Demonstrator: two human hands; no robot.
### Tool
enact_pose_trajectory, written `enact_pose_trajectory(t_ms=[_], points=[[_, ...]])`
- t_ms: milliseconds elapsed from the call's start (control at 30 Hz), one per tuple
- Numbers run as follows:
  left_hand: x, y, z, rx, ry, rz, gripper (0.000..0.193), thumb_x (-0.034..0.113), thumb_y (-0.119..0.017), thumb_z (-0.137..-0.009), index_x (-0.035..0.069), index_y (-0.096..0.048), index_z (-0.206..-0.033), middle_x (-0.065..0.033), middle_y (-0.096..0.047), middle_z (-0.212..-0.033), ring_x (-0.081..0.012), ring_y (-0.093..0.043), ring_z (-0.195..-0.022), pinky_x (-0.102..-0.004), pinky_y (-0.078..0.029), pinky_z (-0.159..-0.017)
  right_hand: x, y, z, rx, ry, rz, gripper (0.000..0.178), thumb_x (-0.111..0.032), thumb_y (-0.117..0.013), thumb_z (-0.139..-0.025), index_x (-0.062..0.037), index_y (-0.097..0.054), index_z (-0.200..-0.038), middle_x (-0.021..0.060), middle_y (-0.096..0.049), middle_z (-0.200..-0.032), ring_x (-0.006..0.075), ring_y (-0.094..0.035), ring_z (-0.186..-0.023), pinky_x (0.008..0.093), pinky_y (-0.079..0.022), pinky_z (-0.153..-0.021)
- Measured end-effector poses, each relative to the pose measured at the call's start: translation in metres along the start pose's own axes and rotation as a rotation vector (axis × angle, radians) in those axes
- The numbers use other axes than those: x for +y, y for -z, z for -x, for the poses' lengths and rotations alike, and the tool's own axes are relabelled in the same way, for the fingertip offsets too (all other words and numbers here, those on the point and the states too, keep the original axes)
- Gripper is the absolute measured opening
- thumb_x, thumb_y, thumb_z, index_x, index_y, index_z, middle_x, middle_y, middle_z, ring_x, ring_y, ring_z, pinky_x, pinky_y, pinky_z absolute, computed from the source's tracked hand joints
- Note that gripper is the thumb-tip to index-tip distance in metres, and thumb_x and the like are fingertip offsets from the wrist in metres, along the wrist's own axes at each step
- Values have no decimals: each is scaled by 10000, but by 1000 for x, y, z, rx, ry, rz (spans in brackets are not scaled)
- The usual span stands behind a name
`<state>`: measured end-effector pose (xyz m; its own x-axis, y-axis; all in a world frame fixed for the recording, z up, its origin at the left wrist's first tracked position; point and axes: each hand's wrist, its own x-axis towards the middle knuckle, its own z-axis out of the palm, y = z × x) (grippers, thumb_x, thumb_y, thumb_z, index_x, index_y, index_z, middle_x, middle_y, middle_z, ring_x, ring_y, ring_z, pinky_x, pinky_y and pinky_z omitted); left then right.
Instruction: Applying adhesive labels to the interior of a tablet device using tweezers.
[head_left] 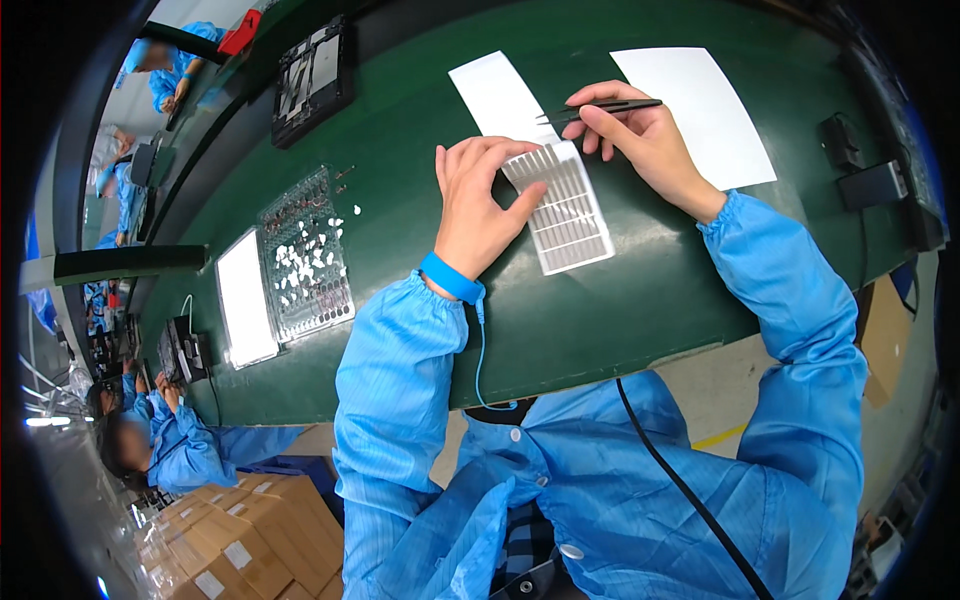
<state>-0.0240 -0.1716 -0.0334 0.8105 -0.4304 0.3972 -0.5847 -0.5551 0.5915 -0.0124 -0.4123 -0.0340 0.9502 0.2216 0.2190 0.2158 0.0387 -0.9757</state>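
Observation:
My left hand (pixel 480 190) holds a white sheet (pixel 567 215) with rows of small grey rectangular strips, its thumb over the front and its fingers at the top edge. A blue wrist strap (pixel 452 278) with a coiled cord circles that wrist. In my right hand (pixel 640 140) is a pair of dark tweezers (pixel 615 105), held between thumb and fingers. Their tips point left, just above the top of the sheet. Whether the tips grip anything is too small to tell. Behind the sheet lies a blank white paper (pixel 495 85) on the green table.
A clear tray (pixel 305 260) with small white and dark pieces lies left, beside a white panel (pixel 247 300). A black fixture (pixel 312 80) stands far left. Another white paper (pixel 700 110) and black boxes (pixel 872 185) are to the right. Co-workers sit along the left; cartons (pixel 250 530) stand below.

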Motion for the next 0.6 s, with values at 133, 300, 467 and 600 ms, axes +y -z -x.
enact_pose_trajectory(t_ms=[133, 300, 467, 600], points=[[7, -6, 0, -1, 24, -73, 364, 234, -790, -816, 151, -665, -1148, -31, -646, -1172, -280, -510, -1212, -538, -181, -1175, 2, -1, 4, -70, 85, 120, 247, -224, -570, -1037, -70, -660, -1209, 58, -725, -1035, 101, -651, -904, 231, -515, -747], [5, -2, 1, 20, 43, -18, 371, 237, -771, -832, 156, -651, -1174, -26, -640, -1191, -285, -503, -1241, -575, -137, -1188, -2, -8, 3, -73, 155, 80, 231, -180, -575, -1036, -60, -658, -1214, 72, -712, -1071, 155, -684, -1026, 274, -558, -883], [7, -1, -1, 25, 54, 26, 405, 257, -784, -829, 155, -635, -1191, -23, -642, -1199, -273, -534, -1221, -581, -140, -1192, -3, -6, 5, -61, 125, 91, 219, -163, -572, -1034, -55, -659, -1204, 81, -710, -1088, 167, -686, -1051, 284, -558, -924], [9, -2, 0, 44, 75, 39, 469, 307, -837, -784, 139, -630, -1169, -27, -648, -1186, -259, -561, -1193, -587, -145, -1195, -3, -7, 6, -82, 137, 120, 216, -151, -576, -1030, -38, -656, -1197, 88, -711, -1085, 174, -693, -1056, 285, -558, -937]])
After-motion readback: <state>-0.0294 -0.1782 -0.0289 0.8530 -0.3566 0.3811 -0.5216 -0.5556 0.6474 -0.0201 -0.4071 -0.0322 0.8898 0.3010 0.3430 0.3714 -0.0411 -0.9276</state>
